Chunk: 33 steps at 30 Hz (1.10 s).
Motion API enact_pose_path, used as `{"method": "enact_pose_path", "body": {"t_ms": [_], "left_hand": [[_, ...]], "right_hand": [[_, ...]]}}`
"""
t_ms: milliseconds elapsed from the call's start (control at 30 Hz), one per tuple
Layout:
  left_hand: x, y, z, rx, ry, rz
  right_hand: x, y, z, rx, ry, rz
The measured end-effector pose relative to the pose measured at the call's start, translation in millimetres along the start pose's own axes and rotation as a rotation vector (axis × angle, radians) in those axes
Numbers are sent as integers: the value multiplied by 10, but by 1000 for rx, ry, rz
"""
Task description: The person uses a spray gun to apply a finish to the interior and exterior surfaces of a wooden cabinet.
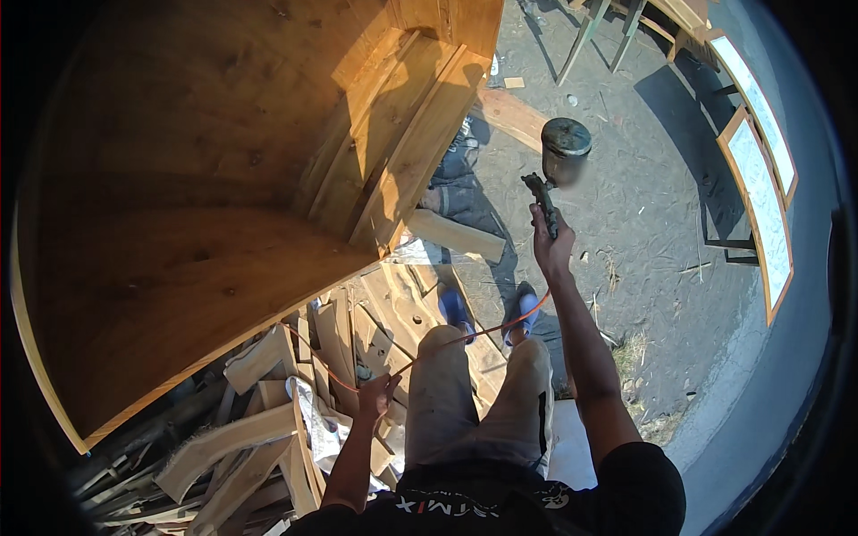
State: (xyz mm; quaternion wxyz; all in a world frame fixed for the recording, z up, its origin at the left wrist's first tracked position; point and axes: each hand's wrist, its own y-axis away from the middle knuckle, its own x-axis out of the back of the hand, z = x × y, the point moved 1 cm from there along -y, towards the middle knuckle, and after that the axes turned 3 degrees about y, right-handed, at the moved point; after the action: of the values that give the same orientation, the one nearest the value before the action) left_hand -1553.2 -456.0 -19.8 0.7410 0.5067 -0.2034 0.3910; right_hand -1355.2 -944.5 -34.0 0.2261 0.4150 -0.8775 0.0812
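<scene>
My right hand is closed round the grip of a spray gun, held out ahead at the right. A dark, stained paint cup sits on the gun. From the gun an orange air hose runs down and across my legs to the left. My left hand is low, beside my thigh, with its fingers closed on the hose. To the left stands a large varnished wooden cabinet, its open inside and shelf-like boards facing me. The gun is apart from the cabinet.
Loose planks and offcuts pile up below the cabinet and around my feet. More boards lie ahead on the ground. At the right, framed panels lean near a grey wall. Trestle legs stand at the far side.
</scene>
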Motion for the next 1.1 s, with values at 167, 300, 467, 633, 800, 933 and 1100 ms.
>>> {"method": "enact_pose_path", "body": {"t_ms": [167,300,467,633,800,933,1100], "left_hand": [[-211,-391,49,101,375,101],[-120,-827,257,128,143,157],[-135,-1436,429,114,249,203],[-218,-1686,382,251,248,149],[-332,-1989,496,275,166,141],[-366,-2388,749,232,178,178],[-302,-2863,1062,183,196,185]], "right_hand": [[-1368,-1112,-55,34,156,-105],[-2449,-1941,-22,137,260,-133],[-3338,-2335,128,133,288,-235],[-3771,-2213,339,146,201,-496],[-3909,-2721,395,120,366,-441],[-3980,-3600,323,163,438,-335],[-4018,-4325,258,317,567,-135]]}}
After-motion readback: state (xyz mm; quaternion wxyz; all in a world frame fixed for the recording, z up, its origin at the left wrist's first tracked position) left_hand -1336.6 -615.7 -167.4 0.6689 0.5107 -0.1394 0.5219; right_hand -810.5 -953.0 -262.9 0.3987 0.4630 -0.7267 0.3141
